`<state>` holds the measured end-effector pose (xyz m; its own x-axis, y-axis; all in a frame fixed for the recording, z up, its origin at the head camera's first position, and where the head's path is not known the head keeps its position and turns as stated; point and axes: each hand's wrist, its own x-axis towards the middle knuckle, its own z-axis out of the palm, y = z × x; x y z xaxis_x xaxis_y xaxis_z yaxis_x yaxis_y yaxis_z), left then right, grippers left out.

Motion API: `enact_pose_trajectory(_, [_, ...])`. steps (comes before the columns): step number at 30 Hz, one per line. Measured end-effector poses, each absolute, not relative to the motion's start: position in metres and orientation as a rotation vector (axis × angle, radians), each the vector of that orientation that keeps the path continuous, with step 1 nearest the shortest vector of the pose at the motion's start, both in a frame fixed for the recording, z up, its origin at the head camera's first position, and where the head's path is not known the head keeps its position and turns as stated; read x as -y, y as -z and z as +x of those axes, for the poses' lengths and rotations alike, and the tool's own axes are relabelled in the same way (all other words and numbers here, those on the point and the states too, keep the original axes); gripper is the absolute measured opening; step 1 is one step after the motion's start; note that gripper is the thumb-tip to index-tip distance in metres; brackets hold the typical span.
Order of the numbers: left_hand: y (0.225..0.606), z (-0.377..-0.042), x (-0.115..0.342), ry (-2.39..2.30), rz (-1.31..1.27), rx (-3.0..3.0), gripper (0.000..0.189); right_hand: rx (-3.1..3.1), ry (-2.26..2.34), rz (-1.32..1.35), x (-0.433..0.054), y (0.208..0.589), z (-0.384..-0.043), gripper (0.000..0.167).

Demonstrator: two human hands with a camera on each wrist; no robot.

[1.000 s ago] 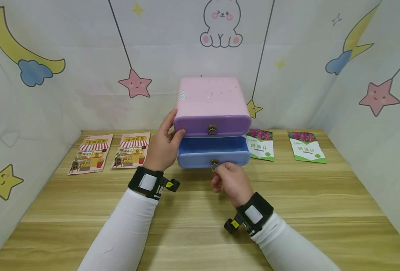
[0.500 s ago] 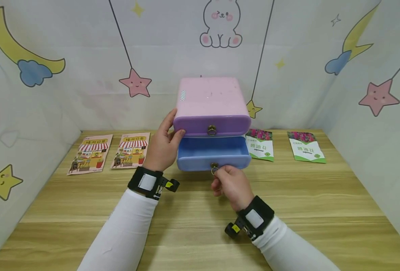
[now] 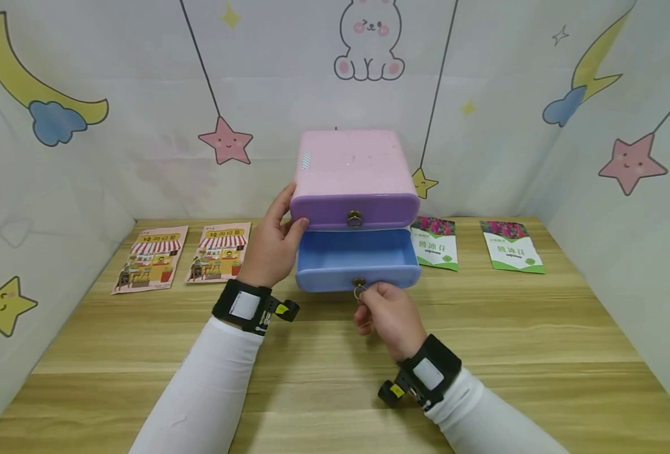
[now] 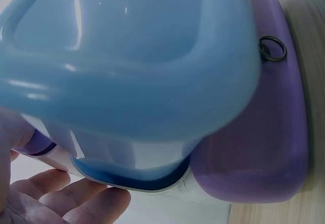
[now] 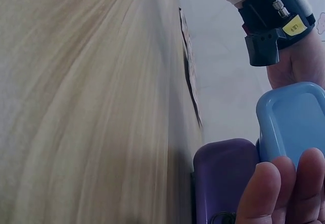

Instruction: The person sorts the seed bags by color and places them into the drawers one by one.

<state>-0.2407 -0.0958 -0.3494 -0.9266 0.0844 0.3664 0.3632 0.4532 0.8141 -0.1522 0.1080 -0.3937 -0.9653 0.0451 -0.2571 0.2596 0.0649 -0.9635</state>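
Observation:
A small storage cabinet with a pink top [image 3: 354, 162] stands at the middle of the table's back. Its upper purple drawer [image 3: 322, 211] is shut; the blue drawer [image 3: 329, 279] below sticks out, and its visible inside holds nothing. My right hand [image 3: 393, 316] pinches that drawer's brass ring pull [image 3: 359, 292] between thumb and index finger. At the cabinet's left side, my left hand [image 3: 271, 250] presses with its fingers along the wall and its thumb at the front corner. A closed lower purple drawer [image 4: 254, 148] with a ring shows under the blue one in the left wrist view.
Two pink packets [image 3: 150, 260] with shop pictures lie on the wooden table [image 3: 323, 391] at the left. A white-and-green flower packet [image 3: 437, 246] lies partly behind the cabinet's right side, another packet [image 3: 513, 247] farther right. A printed curtain [image 3: 278, 75] encloses the back and sides.
The blue drawer has slid farther out toward me, with my right hand moving back on its ring. More of its inside shows. My left hand has stayed at the cabinet's side.

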Motion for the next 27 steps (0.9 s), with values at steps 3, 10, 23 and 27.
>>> enact_pose_trajectory(3, [0.349,-0.241,0.096,1.476,-0.389,2.435,0.061,-2.175,2.017,0.308,-0.108,0.394,-0.15,0.02])
enact_pose_trajectory(10, [0.348,-0.241,0.096,1.486,-0.397,2.435,0.061,-2.198,1.995,0.314,-0.109,0.395,-0.146,0.021])
enact_pose_trajectory(23, [0.346,-0.24,0.098,1.502,-0.405,2.453,0.062,-2.207,1.965,0.302,-0.11,0.394,-0.139,0.02])
enact_pose_trajectory(27, [0.346,-0.241,0.099,1.494,-0.406,2.451,0.062,-2.194,1.965,0.301,-0.11,0.394,-0.138,0.021])
